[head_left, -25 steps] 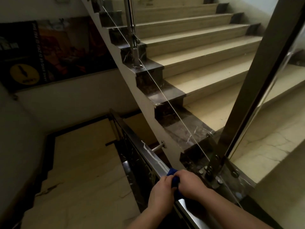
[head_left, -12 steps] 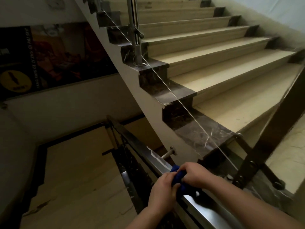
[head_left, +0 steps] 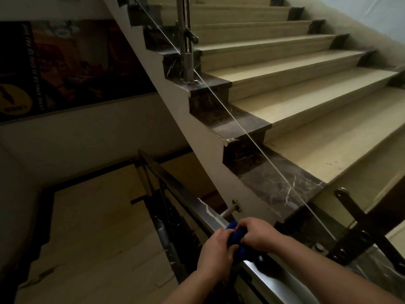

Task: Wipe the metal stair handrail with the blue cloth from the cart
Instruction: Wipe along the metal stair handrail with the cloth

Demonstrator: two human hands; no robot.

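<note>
So the stairwell is pretty dim. The biggest thing in front of me is the flight of stairs (head_left: pixel 295 95) going up to the right, pale beige treads with dark brown marble trim along the open edge. A glass panel runs up that edge, and really all I can make out is its thin bright bottom line crossing the steps diagonally. A shiny metal post (head_left: pixel 186 51) stands bolted onto one of the dark step ends higher up.

Off to the left, the wall (head_left: pixel 87 139) is plain and pale, with a big dark poster (head_left: pixel 65 64) on it, reddish artwork and a yellow round logo at the far left; the lettering is too blurry to read. Below me the lower landing floor (head_left: pixel 87 238) is beige with a dark border.

The metal handrail (head_left: pixel 182 194) slants down away from me toward that landing, with a streak of light on its top. A small round bracket (head_left: pixel 234 208) sits just right of it.

The blue cloth (head_left: pixel 235 236) is bunched on the rail, right between my hands. My left hand (head_left: pixel 215 251) and right hand (head_left: pixel 257 234) each have a clenched grip on the cloth, thumbs nearly touching, pressing it onto the top of the rail.
</note>
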